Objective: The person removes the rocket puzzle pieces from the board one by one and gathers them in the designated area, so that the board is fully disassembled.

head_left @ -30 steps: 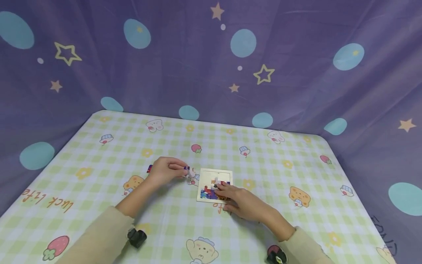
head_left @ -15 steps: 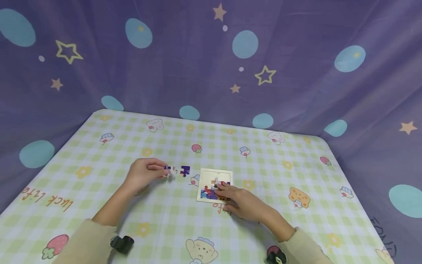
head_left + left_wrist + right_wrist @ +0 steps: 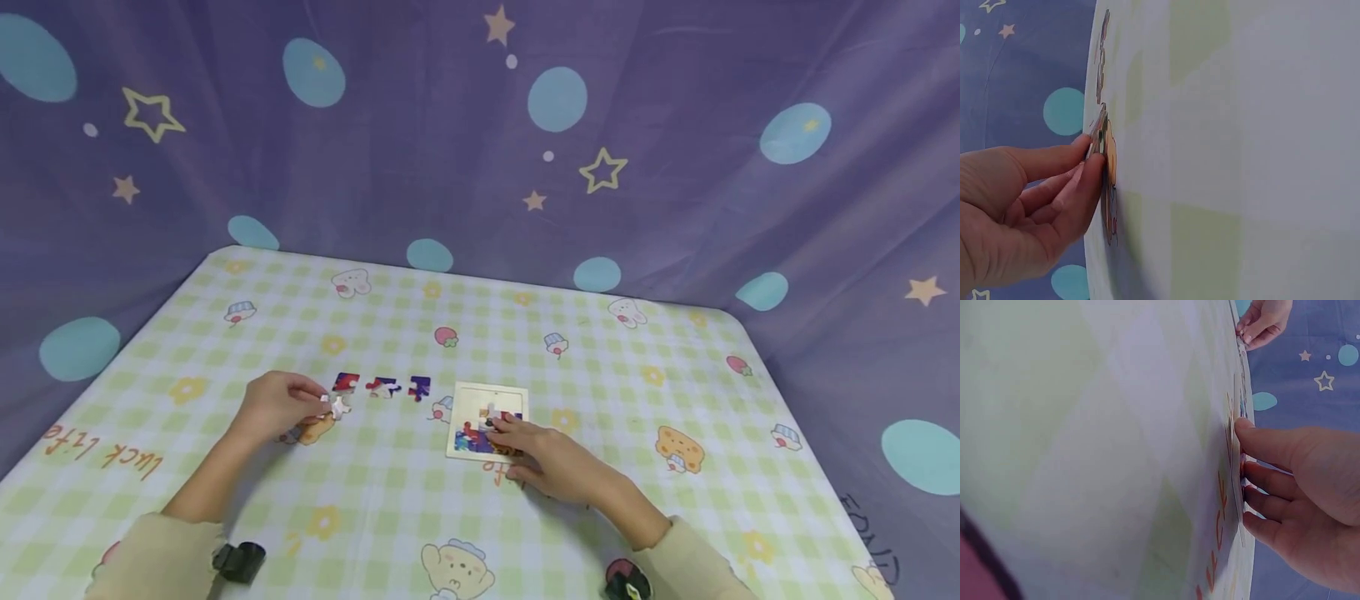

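Observation:
My left hand [image 3: 277, 404] pinches a whitish jigsaw puzzle piece [image 3: 341, 407] between thumb and fingers, low over the left part of the table. In the left wrist view the puzzle piece [image 3: 1099, 134] shows edge-on; whether more than one is held I cannot tell. A red and blue puzzle piece [image 3: 346, 383], a white and purple one [image 3: 385, 387] and a purple one [image 3: 419, 387] lie in a row just beyond this hand. My right hand [image 3: 558, 458] rests on the partly filled puzzle tray [image 3: 459, 408], its fingers covering the lower right of the picture.
A checked cloth [image 3: 450, 500] with printed cartoon figures covers the table. Behind it hangs a purple curtain [image 3: 450, 167] with stars and blue ovals. Black wrist cameras sit at both sleeves, the left camera [image 3: 240, 562] close over the cloth.
My left hand has moved left from beside the tray, past the row of puzzle pieces, which now lie uncovered. The right hand and the tray have stayed in place.

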The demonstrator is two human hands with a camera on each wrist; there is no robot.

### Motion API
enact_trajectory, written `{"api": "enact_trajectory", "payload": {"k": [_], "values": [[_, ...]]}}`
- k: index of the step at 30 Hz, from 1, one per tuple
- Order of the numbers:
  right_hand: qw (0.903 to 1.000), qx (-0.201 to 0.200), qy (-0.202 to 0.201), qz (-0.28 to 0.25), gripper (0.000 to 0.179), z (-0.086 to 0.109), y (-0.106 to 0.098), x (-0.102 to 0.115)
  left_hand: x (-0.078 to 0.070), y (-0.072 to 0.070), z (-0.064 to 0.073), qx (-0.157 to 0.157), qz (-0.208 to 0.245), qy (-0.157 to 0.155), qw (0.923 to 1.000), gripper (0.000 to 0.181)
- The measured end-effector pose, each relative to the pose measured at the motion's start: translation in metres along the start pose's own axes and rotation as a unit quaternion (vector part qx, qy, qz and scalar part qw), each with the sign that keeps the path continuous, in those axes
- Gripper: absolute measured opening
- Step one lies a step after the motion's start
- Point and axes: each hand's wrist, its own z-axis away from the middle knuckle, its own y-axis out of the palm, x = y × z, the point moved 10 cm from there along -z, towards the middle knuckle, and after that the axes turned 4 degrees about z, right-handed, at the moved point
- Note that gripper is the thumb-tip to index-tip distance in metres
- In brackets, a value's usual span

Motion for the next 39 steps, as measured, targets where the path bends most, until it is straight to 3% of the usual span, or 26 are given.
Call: {"api": "enact_trajectory", "payload": {"k": [24, 39], "values": [[1.0000, -0.004, -0.006, 0.000, 0.050, 0.000, 0.000, -0.001, -0.012, 0.001, 0.006, -0.003, -0.027, 0.017, 0.9995, 0.025], [1.0000, -0.001, -0.002, -0.003, 0.050, -0.001, 0.000, 0.000, -0.014, 0.001, 0.008, -0.012, -0.020, 0.017, 0.9996, 0.023]]}}
